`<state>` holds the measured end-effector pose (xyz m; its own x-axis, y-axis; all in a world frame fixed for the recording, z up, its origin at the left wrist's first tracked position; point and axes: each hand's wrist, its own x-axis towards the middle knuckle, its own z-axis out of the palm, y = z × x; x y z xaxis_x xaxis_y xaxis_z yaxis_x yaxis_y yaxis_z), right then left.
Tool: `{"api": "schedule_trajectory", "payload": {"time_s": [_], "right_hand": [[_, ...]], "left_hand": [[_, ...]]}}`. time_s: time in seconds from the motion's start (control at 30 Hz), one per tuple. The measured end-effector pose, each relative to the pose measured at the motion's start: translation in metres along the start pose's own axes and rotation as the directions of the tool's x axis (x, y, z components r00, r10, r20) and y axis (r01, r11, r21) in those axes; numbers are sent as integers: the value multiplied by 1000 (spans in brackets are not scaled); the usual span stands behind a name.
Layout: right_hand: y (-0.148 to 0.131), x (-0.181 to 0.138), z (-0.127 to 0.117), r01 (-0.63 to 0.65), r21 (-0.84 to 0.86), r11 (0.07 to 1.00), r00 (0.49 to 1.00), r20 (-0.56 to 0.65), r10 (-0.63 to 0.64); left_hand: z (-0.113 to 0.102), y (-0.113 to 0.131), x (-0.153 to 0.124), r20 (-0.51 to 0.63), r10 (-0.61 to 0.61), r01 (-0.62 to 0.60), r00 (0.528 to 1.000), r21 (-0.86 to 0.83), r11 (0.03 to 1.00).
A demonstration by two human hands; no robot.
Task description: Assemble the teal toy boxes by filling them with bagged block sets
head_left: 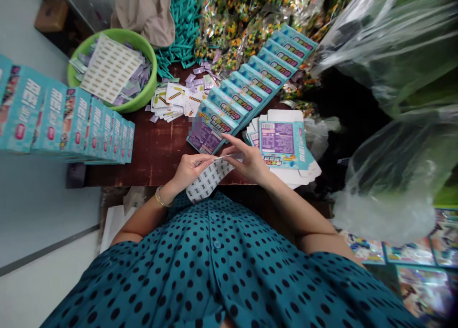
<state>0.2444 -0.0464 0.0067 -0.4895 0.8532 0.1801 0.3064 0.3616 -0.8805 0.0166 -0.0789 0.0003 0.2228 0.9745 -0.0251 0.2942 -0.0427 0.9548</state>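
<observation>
My left hand (189, 169) and my right hand (246, 160) meet over the near edge of a dark wooden table (157, 151). Together they pinch a white sticker sheet (207, 180) printed with small dark labels, which hangs down towards my lap. My left hand grips the sheet's upper edge; my right hand's fingers are closed on its top corner. Just beyond my right hand lies a stack of flat unfolded cartons (282, 144), teal and purple face up. A row of overlapping teal boxes (250, 87) runs diagonally away from my hands.
A green basin (143, 96) at the back left holds sticker sheets and scraps. Loose stickers (175, 101) lie beside it. Teal boxes (67, 120) stand in a row at the left. Clear plastic bags (393, 127) bulk up on the right, bags of coloured pieces (243, 22) and teal sticks (184, 27) behind.
</observation>
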Motion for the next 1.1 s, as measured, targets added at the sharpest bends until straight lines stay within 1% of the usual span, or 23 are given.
{"api": "schedule_trajectory", "payload": {"time_s": [0.07, 0.13, 0.2, 0.3, 0.43, 0.5, 0.6, 0.67, 0.73, 0.8, 0.87, 0.93, 0.97, 1.0, 1.03, 1.07, 1.1], "right_hand": [[3, 0, 6, -57, 107, 993, 998, -28, 60], [6, -1, 9, -89, 157, 984, 993, -61, 99], [9, -4, 12, -113, 169, 979, 988, -85, 129], [14, -8, 14, -136, 170, 976, 984, -95, 154], [18, -13, 17, -130, 170, 977, 980, -128, 152], [20, -15, 19, -84, 107, 991, 985, -140, 99], [26, -14, 20, 48, -119, 992, 981, -180, -69], [32, -11, 19, 132, -273, 953, 966, -181, -185], [39, -9, 18, 200, -371, 907, 954, -137, -267], [41, -9, 17, 260, -426, 867, 945, -73, -319], [38, -11, 17, 321, -445, 836, 931, -16, -365], [28, -12, 15, 413, -414, 811, 894, 16, -447], [22, -11, 12, 453, -387, 803, 872, 3, -490], [17, -7, 5, 467, -364, 806, 857, -37, -514], [14, 1, -6, 446, -347, 825, 855, -108, -508], [13, 14, -20, 383, -333, 862, 859, -215, -465], [15, 30, -39, 289, -313, 905, 856, -339, -391]], "left_hand": [[0, 0, -2, -21, 19, -19, 1000, 22, 1000], [0, -1, -4, -6, 9, -9, 1000, 23, 1000], [0, -4, -3, 22, -29, 29, 999, 4, 1000], [1, -8, 0, 31, -94, 95, 995, -59, 994], [2, -12, 7, 70, -169, 177, 983, -141, 974], [3, -14, 9, 98, -206, 221, 974, -191, 956], [4, -16, 11, 115, -273, 294, 955, -257, 921], [4, -16, 13, 122, -317, 340, 940, -307, 889], [4, -15, 14, 141, -368, 394, 919, -372, 840], [4, -13, 16, 169, -422, 451, 891, -438, 777], [4, -11, 18, 194, -462, 493, 865, -490, 719], [1, -11, 20, 215, -481, 516, 850, -525, 677], [-1, -11, 20, 217, -487, 520, 846, -537, 664], [-4, -12, 20, 209, -489, 517, 847, -543, 661], [-7, -13, 20, 192, -488, 506, 851, -543, 670], [-10, -15, 19, 165, -483, 489, 860, -537, 688], [-14, -16, 18, 134, -472, 466, 872, -525, 712]]}}
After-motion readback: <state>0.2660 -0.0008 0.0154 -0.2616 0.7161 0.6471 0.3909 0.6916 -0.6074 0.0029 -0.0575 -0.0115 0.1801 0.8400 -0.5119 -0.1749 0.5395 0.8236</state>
